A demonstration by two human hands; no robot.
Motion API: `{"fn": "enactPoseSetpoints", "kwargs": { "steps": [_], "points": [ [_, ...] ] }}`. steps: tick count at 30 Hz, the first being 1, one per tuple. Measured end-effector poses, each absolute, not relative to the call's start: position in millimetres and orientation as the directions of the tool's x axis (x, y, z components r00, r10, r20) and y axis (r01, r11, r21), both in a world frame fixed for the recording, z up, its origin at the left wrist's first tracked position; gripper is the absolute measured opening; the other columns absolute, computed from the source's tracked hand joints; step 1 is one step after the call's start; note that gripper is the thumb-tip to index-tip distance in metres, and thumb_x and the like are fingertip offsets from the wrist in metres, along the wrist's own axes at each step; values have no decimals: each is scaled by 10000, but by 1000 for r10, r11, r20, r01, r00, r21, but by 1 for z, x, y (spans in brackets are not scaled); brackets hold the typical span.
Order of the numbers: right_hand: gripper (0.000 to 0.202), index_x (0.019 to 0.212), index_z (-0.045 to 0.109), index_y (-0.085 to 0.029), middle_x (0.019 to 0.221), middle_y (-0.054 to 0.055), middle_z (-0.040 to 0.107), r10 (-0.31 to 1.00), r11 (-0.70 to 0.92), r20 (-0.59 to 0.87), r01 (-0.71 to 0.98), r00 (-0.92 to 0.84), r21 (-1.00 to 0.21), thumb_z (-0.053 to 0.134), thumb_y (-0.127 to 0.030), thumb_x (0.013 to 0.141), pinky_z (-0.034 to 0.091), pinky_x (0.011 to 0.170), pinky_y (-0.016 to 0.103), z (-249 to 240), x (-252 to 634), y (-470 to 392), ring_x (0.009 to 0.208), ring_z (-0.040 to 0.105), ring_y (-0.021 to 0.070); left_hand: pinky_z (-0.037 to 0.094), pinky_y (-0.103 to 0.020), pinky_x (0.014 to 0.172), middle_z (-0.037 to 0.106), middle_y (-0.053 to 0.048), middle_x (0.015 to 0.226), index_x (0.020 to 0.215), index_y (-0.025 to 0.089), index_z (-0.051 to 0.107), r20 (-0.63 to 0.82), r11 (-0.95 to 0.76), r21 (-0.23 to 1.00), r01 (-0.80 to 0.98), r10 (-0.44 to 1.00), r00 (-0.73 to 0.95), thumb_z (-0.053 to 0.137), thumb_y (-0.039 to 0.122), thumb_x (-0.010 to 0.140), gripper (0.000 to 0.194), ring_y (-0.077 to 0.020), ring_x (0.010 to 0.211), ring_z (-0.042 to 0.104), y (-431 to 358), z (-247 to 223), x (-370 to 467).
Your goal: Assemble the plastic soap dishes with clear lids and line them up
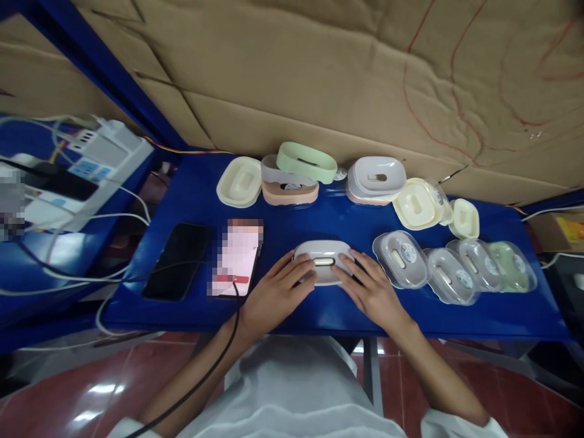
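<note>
A pale grey oval dish (325, 278) with a cream bar in its central slot lies on the blue table, between my two hands. My left hand (285, 287) rests on its left end, fingers wrapped over the rim and reaching toward the slot. On the right end lies my right hand (370, 291), its fingertips pressing the dish near the other end of the bar. The dish is held from both sides. The undersides of both hands are hidden.
A dark phone (177, 261) and a lit phone (239, 255) lie left. Behind are a cream dish (228, 188), a green tray (306, 163) and a grey dish (376, 176). Clear-lidded dishes (404, 258) stand right. A black cable (219, 359) crosses my left arm. A power strip (109, 152) sits far left.
</note>
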State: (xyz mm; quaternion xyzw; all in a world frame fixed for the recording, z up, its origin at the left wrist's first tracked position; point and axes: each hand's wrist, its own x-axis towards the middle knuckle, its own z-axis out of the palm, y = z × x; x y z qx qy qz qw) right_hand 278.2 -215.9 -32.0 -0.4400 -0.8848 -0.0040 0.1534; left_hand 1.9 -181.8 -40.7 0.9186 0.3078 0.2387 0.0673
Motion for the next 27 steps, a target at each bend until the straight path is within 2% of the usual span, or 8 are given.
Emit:
{"fn": "enactPoseSetpoints", "kwargs": {
  "steps": [6, 9, 14, 17, 19, 23, 25, 27],
  "points": [
    [425, 1478, 633, -245, 1507, 78, 662, 716, 689, 251, 717, -651, -106, 639, -306, 1057, 478, 1230, 510, -13, 281, -199, 1441, 590, 268, 476, -504, 1250, 731, -124, 1341, 1217, 156, 714, 390, -779, 314, 543, 627, 674, 593, 95, 1023, 237, -278, 1384, 640, -189, -47, -7],
    [466, 1528, 594, -262, 1497, 91, 668, 770, 601, 301, 798, -562, -47, 603, -255, 1062, 406, 1265, 570, 8, 280, -161, 1443, 583, 297, 458, -497, 1267, 731, -119, 1333, 1204, 158, 717, 406, -777, 330, 536, 630, 662, 565, 93, 1029, 241, -272, 1389, 634, -190, -48, -7],
    [536, 1569, 522, -91, 1610, 215, 530, 836, 458, 280, 881, -472, 118, 521, -140, 1036, 264, 1285, 727, 21, 260, -76, 1542, 446, 392, 462, -497, 1265, 733, -118, 1313, 1182, 167, 723, 433, -788, 333, 518, 616, 659, 555, 105, 1035, 232, -268, 1388, 634, -190, -49, -7],
    [533, 1537, 535, -47, 1630, 241, 493, 843, 417, 286, 890, -455, 187, 497, -76, 1006, 241, 1280, 758, 14, 255, -44, 1551, 426, 410, 467, -493, 1263, 733, -116, 1315, 1200, 164, 718, 448, -788, 334, 517, 615, 649, 566, 92, 1028, 241, -265, 1384, 639, -192, -50, -9],
    [486, 1505, 568, -55, 1615, 236, 514, 828, 430, 296, 879, -475, 207, 462, -81, 1031, 238, 1279, 752, 12, 260, -35, 1540, 441, 406, 480, -488, 1253, 735, -115, 1309, 1203, 165, 719, 459, -787, 339, 515, 616, 640, 578, 86, 1020, 244, -261, 1374, 647, -193, -50, -10],
    [417, 1456, 623, -137, 1633, 181, 513, 769, 493, 341, 841, -541, 222, 379, -228, 1130, 157, 1278, 746, 12, 287, -41, 1563, 417, 384, 488, -492, 1247, 740, -118, 1283, 1184, 173, 730, 478, -786, 355, 506, 617, 625, 579, 85, 1015, 244, -256, 1351, 663, -192, -51, -10],
    [326, 1349, 685, -201, 1594, 147, 571, 741, 485, 401, 843, -538, 235, 462, -279, 1124, 158, 1266, 756, 12, 301, -51, 1530, 473, 366, 489, -503, 1244, 732, -128, 1296, 1187, 171, 729, 467, -782, 369, 503, 624, 627, 570, 80, 1013, 253, -265, 1359, 657, -192, -52, -10],
    [177, 1147, 729, -240, 1476, 105, 683, 700, 495, 446, 829, -558, 260, 565, -262, 1085, 226, 1259, 728, 9, 311, -63, 1436, 588, 324, 496, -516, 1234, 721, -142, 1315, 1204, 168, 722, 467, -779, 381, 498, 627, 624, 564, 72, 1013, 266, -276, 1366, 651, -191, -52, -9]
  ]
}}
